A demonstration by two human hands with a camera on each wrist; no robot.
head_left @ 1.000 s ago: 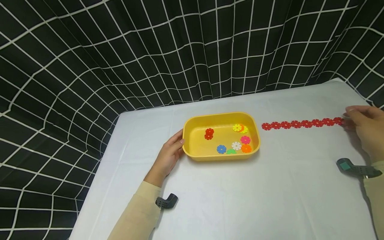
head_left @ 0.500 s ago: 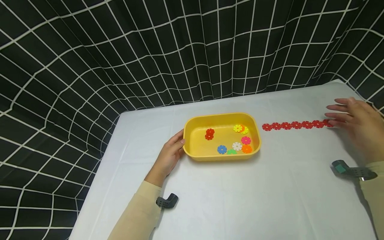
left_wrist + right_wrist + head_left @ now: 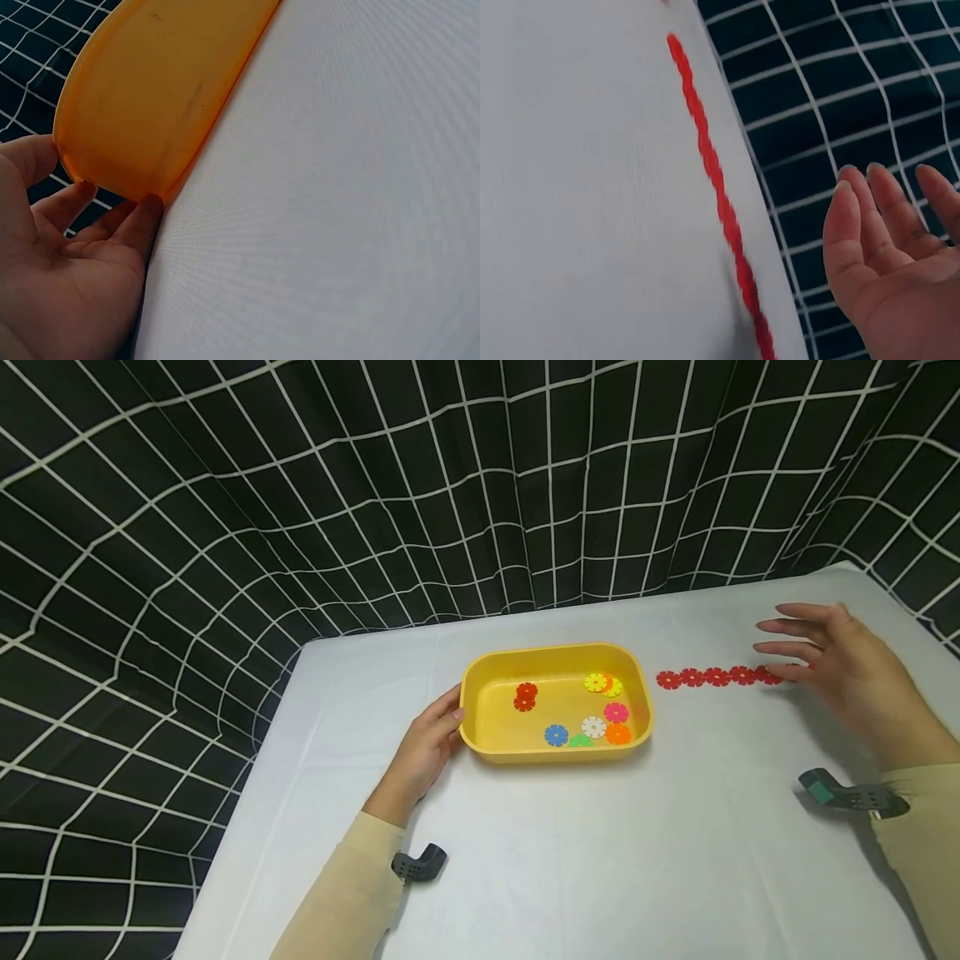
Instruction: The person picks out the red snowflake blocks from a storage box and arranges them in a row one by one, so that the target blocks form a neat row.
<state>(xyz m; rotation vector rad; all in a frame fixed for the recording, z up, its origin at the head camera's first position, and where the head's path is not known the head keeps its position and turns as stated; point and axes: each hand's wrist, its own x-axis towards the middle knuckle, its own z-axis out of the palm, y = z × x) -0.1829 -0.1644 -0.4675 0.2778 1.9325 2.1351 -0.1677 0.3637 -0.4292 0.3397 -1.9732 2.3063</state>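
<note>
My left hand (image 3: 423,747) holds the left end of a yellow plastic tray (image 3: 555,757), with the thumb at its rim and fingers against the outer wall. In the left wrist view the tray (image 3: 172,82) fills the upper left. Inside lie several flower-shaped discs: two overlapping red discs (image 3: 527,697), a blue disc (image 3: 557,735), a white disc (image 3: 594,727) and others. Right of the tray, a straight row of overlapping red discs (image 3: 717,677) rests on the cloth. My right hand (image 3: 855,668) hovers over its right part, fingers spread and holding nothing, and hides that end.
White cloth (image 3: 600,860) covers the table. A black curtain with white grid lines (image 3: 450,485) hangs behind and along the left side. Each wrist wears a dark camera mount, such as the left camera mount (image 3: 420,863).
My right hand has left the right end of the red row and moved left above it, its fingers spreading. My left hand and the tray have stayed in place.
</note>
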